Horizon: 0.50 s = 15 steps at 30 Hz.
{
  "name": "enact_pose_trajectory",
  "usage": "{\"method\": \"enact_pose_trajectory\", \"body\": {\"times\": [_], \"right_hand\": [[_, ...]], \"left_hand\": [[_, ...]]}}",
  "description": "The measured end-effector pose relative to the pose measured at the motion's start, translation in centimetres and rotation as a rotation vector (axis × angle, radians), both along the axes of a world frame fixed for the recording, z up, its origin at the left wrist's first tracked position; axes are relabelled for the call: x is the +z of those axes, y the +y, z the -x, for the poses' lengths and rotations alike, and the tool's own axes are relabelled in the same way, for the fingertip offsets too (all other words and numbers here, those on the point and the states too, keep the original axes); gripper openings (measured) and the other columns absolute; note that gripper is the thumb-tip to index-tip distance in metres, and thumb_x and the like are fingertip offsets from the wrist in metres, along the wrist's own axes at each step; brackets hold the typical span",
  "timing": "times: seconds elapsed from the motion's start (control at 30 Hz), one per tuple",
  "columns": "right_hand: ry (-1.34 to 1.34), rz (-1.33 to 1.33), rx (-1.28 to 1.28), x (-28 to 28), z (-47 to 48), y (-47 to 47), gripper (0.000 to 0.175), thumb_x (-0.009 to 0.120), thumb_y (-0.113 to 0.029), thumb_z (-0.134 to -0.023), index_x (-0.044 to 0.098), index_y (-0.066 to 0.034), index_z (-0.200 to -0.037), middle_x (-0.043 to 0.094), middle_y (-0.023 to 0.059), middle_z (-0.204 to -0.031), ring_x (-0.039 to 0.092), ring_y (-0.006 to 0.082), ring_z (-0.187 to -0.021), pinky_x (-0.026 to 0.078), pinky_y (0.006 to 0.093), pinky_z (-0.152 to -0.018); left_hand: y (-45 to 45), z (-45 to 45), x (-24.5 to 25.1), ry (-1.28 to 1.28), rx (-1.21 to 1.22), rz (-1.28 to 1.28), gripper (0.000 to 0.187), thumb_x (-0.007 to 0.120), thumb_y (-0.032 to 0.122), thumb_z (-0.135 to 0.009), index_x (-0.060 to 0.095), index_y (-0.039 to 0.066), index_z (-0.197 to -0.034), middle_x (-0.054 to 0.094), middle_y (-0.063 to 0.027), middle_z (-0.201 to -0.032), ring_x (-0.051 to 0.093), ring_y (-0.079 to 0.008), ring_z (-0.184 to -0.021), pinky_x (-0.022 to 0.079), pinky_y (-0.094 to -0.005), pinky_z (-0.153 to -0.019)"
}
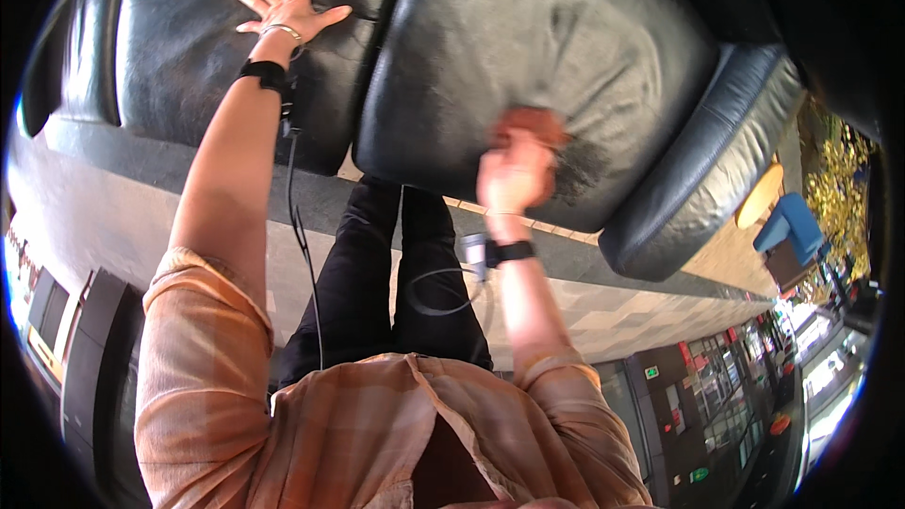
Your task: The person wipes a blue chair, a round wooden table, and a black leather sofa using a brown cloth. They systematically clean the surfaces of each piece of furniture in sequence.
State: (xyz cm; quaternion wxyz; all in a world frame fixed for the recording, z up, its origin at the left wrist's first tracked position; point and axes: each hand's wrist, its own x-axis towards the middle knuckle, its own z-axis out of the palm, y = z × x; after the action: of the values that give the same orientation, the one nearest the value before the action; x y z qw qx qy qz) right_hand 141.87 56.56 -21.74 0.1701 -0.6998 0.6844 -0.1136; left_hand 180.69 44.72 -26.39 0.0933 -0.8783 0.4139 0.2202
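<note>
A black leather sofa fills the upper part of the head view. My left hand (288,13) is pressed flat with fingers spread on its left seat cushion (205,49), holding nothing. On the right seat cushion (452,63), my right hand (520,173) is closed on a reddish-brown cloth or pad (530,129); both are blurred, and its exact kind cannot be told. Creases and a grey, dull sheen cover much of this cushion, with darker patches near its edges. Both wrists wear black bands with cables.
The sofa's padded armrest (707,162) rises at the right. Beyond it stand a round wooden table (760,195), a blue chair (788,226) and a yellow-leaved plant (841,184). A loose cable (300,233) hangs from the left wrist. Tiled floor (608,311) lies below the sofa.
</note>
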Motion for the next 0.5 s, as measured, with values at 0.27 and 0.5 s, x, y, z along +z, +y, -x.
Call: {"method": "enact_pose_trajectory", "body": {"times": [0.27, 0.5], "right_hand": [[-0.264, -0.253, 0.517, 3.0, -6.0, 5.4, 0.042, 0.072, -0.010, -0.068, 0.066, -0.0230, -0.107, 0.060, 0.0001, -0.100, 0.065, 0.0240, -0.092, 0.056, 0.0395, -0.076], [0.256, -0.215, -0.271, 1.2, 11.4, -5.0, 0.041, 0.064, -0.018, -0.087, 0.053, -0.0162, -0.127, 0.053, 0.0172, -0.126, 0.062, 0.0406, -0.106, 0.053, 0.0495, -0.086]], "left_hand": [[-0.5, 0.2, 1.2, -0.028, -0.006, -0.067, 0.138, 0.081, 0.072, -0.062, -0.006, 0.030, -0.161, -0.006, -0.0261, -0.164, -0.004, -0.0521, -0.150, 0.018, -0.0783, -0.107], [0.8, 1.1, 2.1, -0.065, -0.016, 0.138, 0.129, 0.086, 0.064, -0.062, 0.011, 0.027, -0.160, 0.007, -0.0239, -0.164, 0.003, -0.0525, -0.149, 0.021, -0.0768, -0.109]]}}
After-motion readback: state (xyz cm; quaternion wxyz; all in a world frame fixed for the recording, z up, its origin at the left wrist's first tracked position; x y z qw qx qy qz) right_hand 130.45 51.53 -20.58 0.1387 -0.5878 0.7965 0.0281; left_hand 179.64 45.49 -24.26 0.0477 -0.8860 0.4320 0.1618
